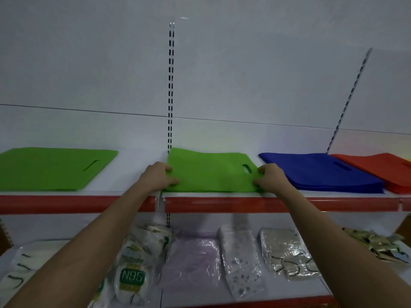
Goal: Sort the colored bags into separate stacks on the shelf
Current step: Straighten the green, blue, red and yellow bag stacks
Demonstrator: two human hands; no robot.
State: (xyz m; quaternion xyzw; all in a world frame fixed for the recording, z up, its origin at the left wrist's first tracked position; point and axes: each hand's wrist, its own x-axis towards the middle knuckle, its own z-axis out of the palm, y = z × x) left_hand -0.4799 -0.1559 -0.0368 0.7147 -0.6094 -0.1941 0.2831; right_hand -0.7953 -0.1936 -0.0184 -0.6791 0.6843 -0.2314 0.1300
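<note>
Nearest lay the lower shelf [66, 245] with its wrapped mask packs [131, 272]. Above it, on the upper shelf [289, 202], my left hand [159, 176] and right hand [270, 176] each pinched a side edge of the middle green bag [209, 172], both grips grasping the fabric. Risk: uneven pulling could have skewed the limp sheet or dragged it over the near edge. It looked thin, flat, with a cut-out handle. A left green bag [51, 167], blue stack [322, 172] and red stack [384, 167] lay apart.
</note>
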